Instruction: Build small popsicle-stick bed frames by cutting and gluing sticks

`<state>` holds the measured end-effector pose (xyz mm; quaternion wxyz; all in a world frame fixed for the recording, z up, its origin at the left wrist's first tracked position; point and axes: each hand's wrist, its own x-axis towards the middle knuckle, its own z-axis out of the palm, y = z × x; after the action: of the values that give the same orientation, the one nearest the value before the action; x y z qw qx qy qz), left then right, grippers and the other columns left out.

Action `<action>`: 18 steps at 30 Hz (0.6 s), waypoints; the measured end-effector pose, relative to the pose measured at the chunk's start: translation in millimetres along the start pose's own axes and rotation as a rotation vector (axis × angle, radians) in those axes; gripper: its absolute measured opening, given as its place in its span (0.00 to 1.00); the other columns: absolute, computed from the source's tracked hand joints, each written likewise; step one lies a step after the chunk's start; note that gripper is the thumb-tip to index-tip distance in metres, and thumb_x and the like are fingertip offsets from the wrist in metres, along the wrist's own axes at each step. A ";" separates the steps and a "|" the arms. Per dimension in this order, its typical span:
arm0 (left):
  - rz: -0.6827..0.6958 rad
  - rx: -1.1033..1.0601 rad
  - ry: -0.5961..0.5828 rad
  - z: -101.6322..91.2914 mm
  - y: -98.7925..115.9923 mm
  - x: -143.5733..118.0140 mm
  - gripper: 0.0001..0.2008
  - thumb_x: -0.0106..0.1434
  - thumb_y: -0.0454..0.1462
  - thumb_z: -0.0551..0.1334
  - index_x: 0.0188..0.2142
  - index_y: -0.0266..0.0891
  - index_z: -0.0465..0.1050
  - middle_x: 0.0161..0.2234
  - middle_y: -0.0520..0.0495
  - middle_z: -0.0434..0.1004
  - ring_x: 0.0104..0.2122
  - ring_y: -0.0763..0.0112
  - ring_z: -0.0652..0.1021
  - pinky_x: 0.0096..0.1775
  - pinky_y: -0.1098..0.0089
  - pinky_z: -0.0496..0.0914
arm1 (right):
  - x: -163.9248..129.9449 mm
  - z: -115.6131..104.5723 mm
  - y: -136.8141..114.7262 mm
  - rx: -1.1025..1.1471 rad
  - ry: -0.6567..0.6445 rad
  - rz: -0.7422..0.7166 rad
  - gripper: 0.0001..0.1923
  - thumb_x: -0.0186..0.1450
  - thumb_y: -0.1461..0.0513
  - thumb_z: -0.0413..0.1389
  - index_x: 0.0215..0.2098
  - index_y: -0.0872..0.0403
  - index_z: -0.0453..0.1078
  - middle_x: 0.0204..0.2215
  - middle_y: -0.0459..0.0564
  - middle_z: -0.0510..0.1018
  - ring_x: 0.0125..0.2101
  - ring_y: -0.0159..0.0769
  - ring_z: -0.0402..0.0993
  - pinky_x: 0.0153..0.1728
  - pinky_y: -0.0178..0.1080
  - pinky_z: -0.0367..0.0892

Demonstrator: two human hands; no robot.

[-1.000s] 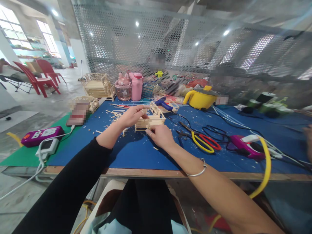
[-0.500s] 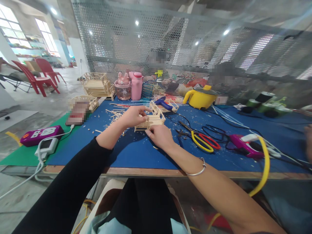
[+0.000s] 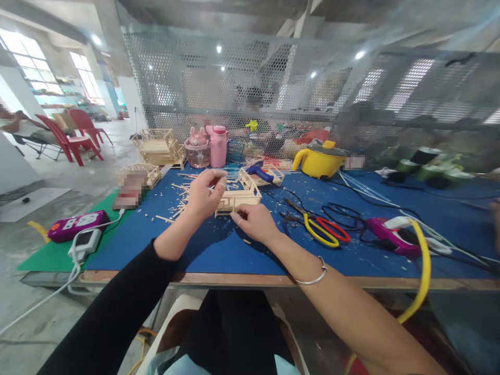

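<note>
A small model frame of pale wooden sticks (image 3: 239, 198) stands on the blue mat (image 3: 219, 245) in front of me. My left hand (image 3: 203, 195) rests against the frame's left end, thumb and forefinger pinched together above it; whether a stick is between them I cannot tell. My right hand (image 3: 253, 221) holds the frame's near lower edge with its fingertips. Loose wooden sticks (image 3: 180, 195) lie scattered to the left of the frame.
Yellow and red scissors (image 3: 322, 229), a pink glue gun (image 3: 392, 234) and black cables lie to the right. A blue glue gun (image 3: 260, 169), a yellow pot (image 3: 320, 158), pink bottles (image 3: 217, 145) and finished stick models (image 3: 158, 146) stand behind. A purple power strip (image 3: 76, 225) lies left.
My left hand has lifted from the frame's top and its fingers are now pinched above the left end. The camera has shifted slightly; my right hand stays at the frame's near edge.
</note>
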<state>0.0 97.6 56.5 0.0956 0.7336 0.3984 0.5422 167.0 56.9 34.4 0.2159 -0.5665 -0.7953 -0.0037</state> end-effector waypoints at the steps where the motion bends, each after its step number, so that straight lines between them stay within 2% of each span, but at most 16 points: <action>1: -0.106 -0.038 0.020 0.8 6.8 -10.2 0.13 0.61 0.38 0.56 0.43 0.36 0.74 0.39 0.44 0.79 0.37 0.69 0.77 0.43 0.68 0.70 | -1.2 -3.0 -0.3 0.044 0.032 -0.041 0.17 0.67 0.55 0.48 0.31 0.53 0.75 0.28 0.46 0.80 0.27 0.29 0.71 0.29 0.30 0.56; 3: -0.303 -0.152 -0.063 5.7 19.3 -34.6 0.16 0.61 0.42 0.58 0.44 0.35 0.75 0.39 0.43 0.79 0.37 0.67 0.77 0.42 0.67 0.71 | -3.6 -8.5 -2.3 0.086 0.071 -0.119 0.15 0.67 0.57 0.48 0.32 0.54 0.74 0.29 0.47 0.80 0.28 0.29 0.71 0.30 0.30 0.56; 5: -0.446 -0.347 -0.142 13.5 27.8 -59.7 0.19 0.60 0.46 0.59 0.45 0.35 0.75 0.42 0.42 0.80 0.41 0.64 0.78 0.42 0.67 0.72 | -6.8 -12.5 -6.8 0.052 0.053 -0.176 0.13 0.66 0.60 0.49 0.32 0.55 0.74 0.31 0.49 0.81 0.31 0.31 0.72 0.31 0.31 0.55; 9: -0.608 -0.576 0.015 25.0 33.5 -90.5 0.22 0.57 0.49 0.62 0.45 0.36 0.76 0.45 0.42 0.79 0.45 0.61 0.77 0.42 0.67 0.73 | -21.8 -19.2 -18.7 -0.018 -0.032 -0.212 0.12 0.67 0.60 0.48 0.35 0.54 0.73 0.33 0.50 0.81 0.34 0.34 0.75 0.31 0.33 0.56; 11: -0.678 -0.591 0.056 24.2 34.2 -94.5 0.23 0.55 0.51 0.63 0.42 0.37 0.77 0.42 0.43 0.80 0.41 0.61 0.78 0.38 0.69 0.73 | -35.8 -24.3 -20.1 -0.011 -0.067 -0.191 0.13 0.68 0.57 0.48 0.41 0.52 0.72 0.35 0.49 0.81 0.35 0.36 0.76 0.31 0.33 0.57; 13: -0.742 -0.605 0.064 20.4 35.3 -95.0 0.24 0.54 0.53 0.63 0.40 0.37 0.76 0.38 0.44 0.81 0.36 0.65 0.79 0.32 0.71 0.72 | -52.4 -30.7 -14.2 -0.031 -0.062 -0.060 0.14 0.67 0.53 0.49 0.44 0.50 0.70 0.36 0.49 0.81 0.37 0.38 0.77 0.32 0.34 0.59; 15: -0.769 -0.596 0.033 16.8 36.9 -95.3 0.24 0.53 0.54 0.63 0.38 0.37 0.75 0.34 0.45 0.80 0.30 0.69 0.78 0.28 0.74 0.70 | -68.1 -36.6 -0.6 -0.131 -0.024 0.217 0.15 0.65 0.52 0.50 0.43 0.52 0.69 0.34 0.51 0.81 0.35 0.41 0.77 0.31 0.36 0.60; 16: -0.761 -0.578 0.005 15.7 37.6 -95.9 0.24 0.53 0.54 0.63 0.37 0.37 0.75 0.32 0.46 0.80 0.27 0.70 0.77 0.26 0.74 0.69 | -74.4 -38.9 8.0 -0.196 -0.022 0.350 0.16 0.65 0.51 0.51 0.42 0.54 0.68 0.33 0.54 0.80 0.35 0.44 0.78 0.31 0.37 0.60; 18: -0.712 -0.529 -0.055 15.1 38.9 -97.6 0.23 0.53 0.55 0.62 0.36 0.38 0.75 0.29 0.47 0.79 0.24 0.71 0.75 0.25 0.74 0.67 | -82.0 -42.3 25.6 -0.275 -0.088 0.504 0.18 0.64 0.50 0.50 0.41 0.56 0.67 0.33 0.58 0.80 0.36 0.49 0.77 0.30 0.39 0.61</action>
<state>22.7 9.0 2.6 0.4715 0.5152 0.4712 0.5388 226.2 -18.3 38.1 0.0962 -0.7698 -0.6301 -0.0331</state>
